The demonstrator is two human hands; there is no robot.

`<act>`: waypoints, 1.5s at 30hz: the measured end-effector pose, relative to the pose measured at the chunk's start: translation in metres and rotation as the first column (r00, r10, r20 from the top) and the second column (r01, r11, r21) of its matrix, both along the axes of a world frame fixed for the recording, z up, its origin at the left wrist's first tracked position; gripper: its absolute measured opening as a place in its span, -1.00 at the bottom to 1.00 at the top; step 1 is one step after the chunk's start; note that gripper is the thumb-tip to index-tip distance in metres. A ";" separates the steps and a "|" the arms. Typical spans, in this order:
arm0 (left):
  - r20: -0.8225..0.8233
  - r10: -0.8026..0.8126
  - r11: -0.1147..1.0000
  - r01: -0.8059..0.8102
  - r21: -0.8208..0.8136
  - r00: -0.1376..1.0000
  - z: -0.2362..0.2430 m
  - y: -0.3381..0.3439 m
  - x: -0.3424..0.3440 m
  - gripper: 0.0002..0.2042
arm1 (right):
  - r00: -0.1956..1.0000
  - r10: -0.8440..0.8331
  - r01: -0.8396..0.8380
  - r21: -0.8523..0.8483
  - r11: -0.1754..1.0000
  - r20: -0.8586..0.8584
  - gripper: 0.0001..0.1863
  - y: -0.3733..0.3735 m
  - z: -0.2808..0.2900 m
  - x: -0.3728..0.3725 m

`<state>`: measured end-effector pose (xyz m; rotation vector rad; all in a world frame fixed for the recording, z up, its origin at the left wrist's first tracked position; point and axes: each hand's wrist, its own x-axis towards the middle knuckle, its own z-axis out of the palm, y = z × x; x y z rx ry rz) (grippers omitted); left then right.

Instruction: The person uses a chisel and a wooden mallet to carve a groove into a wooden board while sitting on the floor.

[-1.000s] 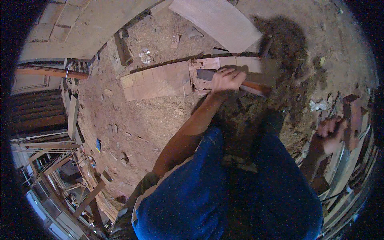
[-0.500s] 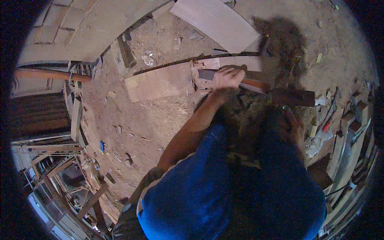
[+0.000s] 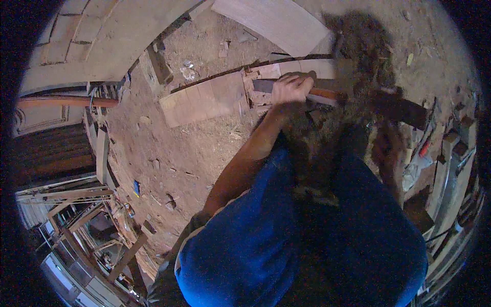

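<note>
My left hand (image 3: 291, 89) is closed round a chisel (image 3: 327, 94) with a flat dark blade and an orange-brown wooden handle, lying across a pale board (image 3: 202, 100) on the ground, where the wood has a roughly cut patch. Right of the chisel's handle a dark wooden mallet head (image 3: 404, 108) shows in shadow. My right hand (image 3: 388, 148), blurred and dim, is below that head and moves with it, closed on the mallet; its grip is partly hidden.
A loose pale panel (image 3: 271, 23) lies beyond the board. A large panelled piece (image 3: 87, 41) is at upper left. Timber offcuts (image 3: 445, 169) line the right, and stacked scrap wood and frames (image 3: 82, 220) fill the lower left. Chips lie on the dirt floor (image 3: 148, 143).
My right hand and the mallet have swung in from the far right toward the chisel's handle. My left hand keeps its grip on the chisel; the view has shifted slightly.
</note>
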<state>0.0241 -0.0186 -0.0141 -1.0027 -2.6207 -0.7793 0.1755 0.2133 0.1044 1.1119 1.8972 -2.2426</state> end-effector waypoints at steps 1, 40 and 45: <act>-0.008 -0.008 0.999 0.008 0.046 1.000 0.001 0.007 0.001 -0.82 | 0.998 -0.027 0.027 -0.012 1.000 -0.059 -0.77 0.009 0.000 -0.001; 0.009 0.041 0.997 -0.041 0.072 0.999 0.008 0.000 -0.002 -0.70 | 1.000 -0.007 0.013 0.332 0.943 -0.020 -0.75 0.000 -0.030 -0.001; -0.103 0.028 0.995 -0.019 0.094 0.994 -0.009 0.010 -0.005 -0.80 | 0.998 0.052 -0.061 0.278 0.959 0.042 -0.75 -0.002 -0.016 -0.008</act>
